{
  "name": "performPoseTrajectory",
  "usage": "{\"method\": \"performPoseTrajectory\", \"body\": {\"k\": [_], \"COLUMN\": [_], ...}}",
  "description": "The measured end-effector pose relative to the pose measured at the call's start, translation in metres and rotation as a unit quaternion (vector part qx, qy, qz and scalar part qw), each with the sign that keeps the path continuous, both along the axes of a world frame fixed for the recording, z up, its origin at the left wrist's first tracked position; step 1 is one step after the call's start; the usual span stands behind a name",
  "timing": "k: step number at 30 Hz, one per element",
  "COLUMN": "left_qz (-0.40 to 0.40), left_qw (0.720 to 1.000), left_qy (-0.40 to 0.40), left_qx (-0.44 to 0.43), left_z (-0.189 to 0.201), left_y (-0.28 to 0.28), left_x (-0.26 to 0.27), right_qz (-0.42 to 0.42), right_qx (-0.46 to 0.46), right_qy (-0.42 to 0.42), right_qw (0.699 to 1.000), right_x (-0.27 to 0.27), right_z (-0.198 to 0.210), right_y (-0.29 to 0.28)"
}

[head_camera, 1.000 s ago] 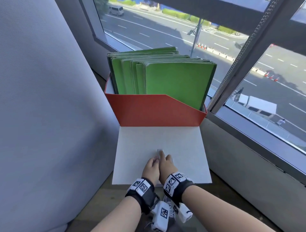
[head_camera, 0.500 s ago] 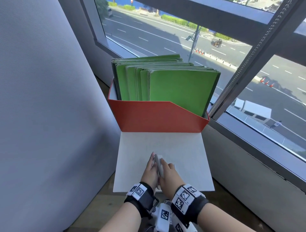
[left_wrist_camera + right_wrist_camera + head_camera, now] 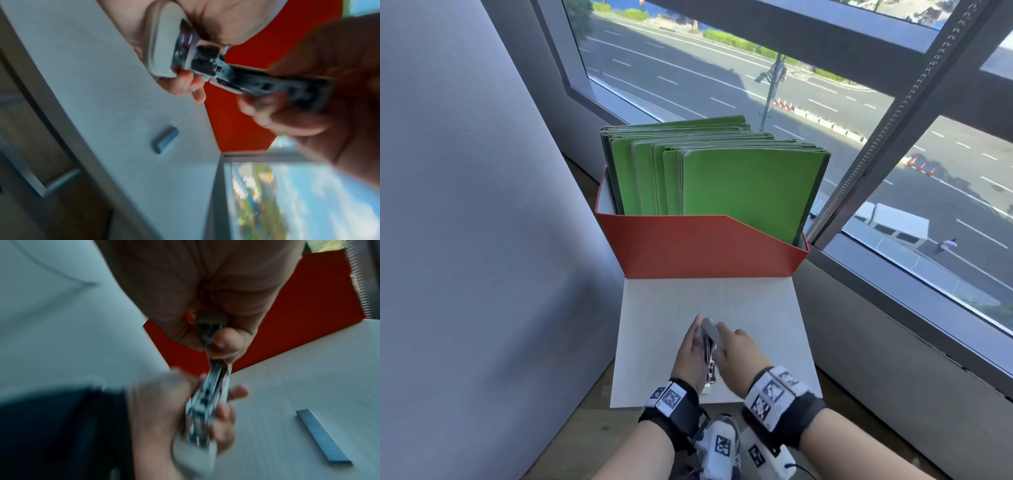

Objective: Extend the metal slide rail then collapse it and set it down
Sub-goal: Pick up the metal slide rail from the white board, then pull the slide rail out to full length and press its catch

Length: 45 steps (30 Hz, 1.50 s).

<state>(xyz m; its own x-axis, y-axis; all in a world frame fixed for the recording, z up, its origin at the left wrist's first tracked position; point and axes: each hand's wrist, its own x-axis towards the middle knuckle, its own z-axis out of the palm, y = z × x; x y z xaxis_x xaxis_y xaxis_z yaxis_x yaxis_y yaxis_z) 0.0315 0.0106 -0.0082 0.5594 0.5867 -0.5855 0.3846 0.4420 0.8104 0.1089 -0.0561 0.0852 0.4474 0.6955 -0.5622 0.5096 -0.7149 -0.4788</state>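
Beyond both hands stands a red file box (image 3: pixel 709 250) on a white board (image 3: pixel 661 308). Since a second ago the hands have lifted the metal slide rail (image 3: pixel 709 346) off the board. Left hand (image 3: pixel 690 356) grips its near end, right hand (image 3: pixel 739 353) the far end, likely starting to extend it.

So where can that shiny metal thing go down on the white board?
Bare white board lies between the red folder box and both hands. A small grey metal strip lies flat there; the head view doesn't show it.
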Motion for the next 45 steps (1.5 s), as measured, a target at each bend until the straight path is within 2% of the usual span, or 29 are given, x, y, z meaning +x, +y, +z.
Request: {"method": "performPoseTrajectory", "body": {"k": [4, 7, 12, 17, 21, 35, 45], "left_qz": [0.028, 0.025, 0.022, 0.013, 0.008, 0.026, 0.033], "left_qw": [0.999, 0.997, 0.989, 0.985, 0.979, 0.969, 0.977], "left_qy": [-0.003, -0.02, -0.066, -0.082, -0.108, -0.13, -0.091], "left_qx": [-0.037, -0.067, -0.129, -0.152, -0.171, -0.21, -0.192], "left_z": [-0.014, -0.007, 0.009, 0.022, 0.032, 0.037, 0.034], "left_y": [0.002, 0.0, -0.005, -0.007, -0.009, -0.012, -0.011], "left_x": [-0.01, -0.014, -0.015, -0.013, -0.014, -0.021, -0.015], "right_qz": [0.02, 0.022, -0.02, -0.032, -0.044, -0.084, -0.045], "right_qx": [0.017, 0.038, 0.075, 0.117, 0.111, 0.07, 0.086], "right_qy": [0.02, 0.017, 0.01, 0.004, 0.021, 0.072, 0.05], "right_qw": [0.999, 0.999, 0.997, 0.993, 0.993, 0.991, 0.994], "right_x": [0.03, 0.048, 0.08, 0.099, 0.109, 0.104, 0.087], "right_z": [0.014, 0.026, 0.029, 0.03, 0.024, -0.019, -0.022], "right_y": [0.003, 0.006, 0.018, 0.036, 0.05, 0.07, 0.067]}}
